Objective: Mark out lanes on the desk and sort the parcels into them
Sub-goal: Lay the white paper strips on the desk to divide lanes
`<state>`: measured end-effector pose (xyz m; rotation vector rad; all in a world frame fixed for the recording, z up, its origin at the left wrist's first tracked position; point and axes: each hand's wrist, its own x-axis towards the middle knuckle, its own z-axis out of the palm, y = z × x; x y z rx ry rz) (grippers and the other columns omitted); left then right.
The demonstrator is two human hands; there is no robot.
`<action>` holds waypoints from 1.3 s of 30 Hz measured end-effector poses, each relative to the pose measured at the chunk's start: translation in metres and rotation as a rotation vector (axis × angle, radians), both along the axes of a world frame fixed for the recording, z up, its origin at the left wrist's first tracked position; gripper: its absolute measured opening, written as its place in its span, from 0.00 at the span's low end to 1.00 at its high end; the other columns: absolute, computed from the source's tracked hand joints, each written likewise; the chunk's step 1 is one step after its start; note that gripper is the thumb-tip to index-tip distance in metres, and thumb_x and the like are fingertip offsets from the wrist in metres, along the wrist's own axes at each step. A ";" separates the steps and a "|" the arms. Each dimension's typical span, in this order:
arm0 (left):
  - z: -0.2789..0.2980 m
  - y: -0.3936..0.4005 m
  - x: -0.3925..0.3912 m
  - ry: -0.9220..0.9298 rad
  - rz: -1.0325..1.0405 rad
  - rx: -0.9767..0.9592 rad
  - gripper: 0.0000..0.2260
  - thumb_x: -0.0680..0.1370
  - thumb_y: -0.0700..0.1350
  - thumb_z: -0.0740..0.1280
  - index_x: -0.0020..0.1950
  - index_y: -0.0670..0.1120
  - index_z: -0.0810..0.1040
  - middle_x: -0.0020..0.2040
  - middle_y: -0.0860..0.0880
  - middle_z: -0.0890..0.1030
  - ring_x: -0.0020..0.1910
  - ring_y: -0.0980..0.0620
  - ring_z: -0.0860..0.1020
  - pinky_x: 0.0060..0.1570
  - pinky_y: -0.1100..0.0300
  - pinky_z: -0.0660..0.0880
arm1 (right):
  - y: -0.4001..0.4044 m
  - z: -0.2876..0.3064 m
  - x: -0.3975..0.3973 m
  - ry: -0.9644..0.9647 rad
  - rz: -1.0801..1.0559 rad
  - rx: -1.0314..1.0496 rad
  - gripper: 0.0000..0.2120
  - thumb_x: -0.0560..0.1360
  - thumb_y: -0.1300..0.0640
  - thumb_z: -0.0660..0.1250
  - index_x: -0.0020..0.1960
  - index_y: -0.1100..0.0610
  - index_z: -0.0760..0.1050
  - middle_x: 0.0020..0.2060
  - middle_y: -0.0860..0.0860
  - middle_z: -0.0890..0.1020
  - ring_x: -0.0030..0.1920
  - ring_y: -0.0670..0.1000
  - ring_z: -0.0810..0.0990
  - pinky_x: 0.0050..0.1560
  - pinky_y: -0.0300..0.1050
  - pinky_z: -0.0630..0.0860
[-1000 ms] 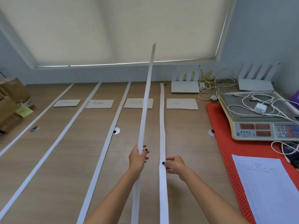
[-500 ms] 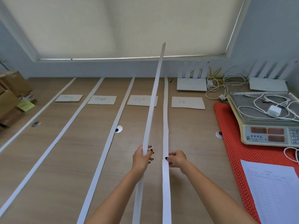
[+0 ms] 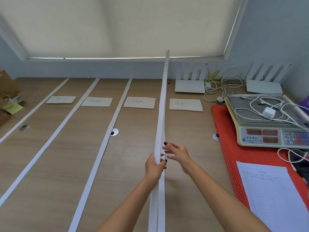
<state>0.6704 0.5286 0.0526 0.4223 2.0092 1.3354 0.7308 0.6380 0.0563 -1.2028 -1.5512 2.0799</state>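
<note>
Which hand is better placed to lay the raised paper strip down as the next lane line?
Left. The left hand already grips the raised strip, so it can lower it. The right hand is open beside it, holding nothing.

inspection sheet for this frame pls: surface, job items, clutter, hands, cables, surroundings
Surface: wooden desk, three white strips lying flat on it.
Job's things: raised strip; another strip lies under it; four label cards; brown parcels at left edge.
Clutter: scale, red mat, printed sheet.
Hands: left hand grips the raised strip; right hand open beside it.
Cables: white charger lead on the scale; tangle near two routers.
Surroundings: lowered blind, grey wall.
</note>
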 end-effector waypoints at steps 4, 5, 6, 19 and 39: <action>-0.002 0.019 0.036 -0.013 -0.116 0.006 0.16 0.72 0.38 0.68 0.58 0.46 0.70 0.40 0.47 0.79 0.36 0.52 0.77 0.39 0.60 0.75 | 0.011 0.008 0.020 0.029 -0.058 0.082 0.13 0.71 0.63 0.71 0.55 0.57 0.78 0.42 0.52 0.84 0.41 0.48 0.83 0.39 0.37 0.76; -0.004 0.023 0.043 -0.026 -0.163 0.003 0.18 0.72 0.40 0.69 0.59 0.47 0.68 0.42 0.48 0.79 0.38 0.53 0.77 0.40 0.62 0.75 | 0.016 0.007 0.028 0.025 -0.081 0.091 0.12 0.72 0.64 0.70 0.55 0.57 0.78 0.41 0.51 0.84 0.41 0.48 0.83 0.39 0.37 0.76; -0.005 0.026 0.051 -0.045 -0.206 0.003 0.18 0.73 0.43 0.69 0.60 0.48 0.66 0.44 0.50 0.78 0.41 0.54 0.77 0.40 0.64 0.74 | 0.020 0.006 0.038 0.018 -0.102 0.097 0.12 0.72 0.65 0.70 0.55 0.57 0.78 0.41 0.52 0.84 0.41 0.48 0.83 0.39 0.36 0.76; -0.016 0.044 0.130 -0.195 -0.502 -0.037 0.27 0.76 0.30 0.54 0.72 0.51 0.62 0.50 0.49 0.72 0.44 0.53 0.75 0.42 0.63 0.77 | 0.038 -0.038 0.159 -0.091 -0.265 0.055 0.11 0.73 0.70 0.68 0.53 0.59 0.76 0.41 0.56 0.83 0.41 0.52 0.83 0.34 0.38 0.80; -0.027 0.071 0.160 -0.263 -0.594 -0.114 0.28 0.76 0.34 0.57 0.74 0.52 0.61 0.60 0.46 0.74 0.56 0.50 0.74 0.53 0.61 0.73 | 0.062 -0.070 0.196 -0.293 -0.308 0.040 0.15 0.73 0.68 0.67 0.59 0.61 0.76 0.51 0.61 0.81 0.49 0.59 0.82 0.49 0.51 0.79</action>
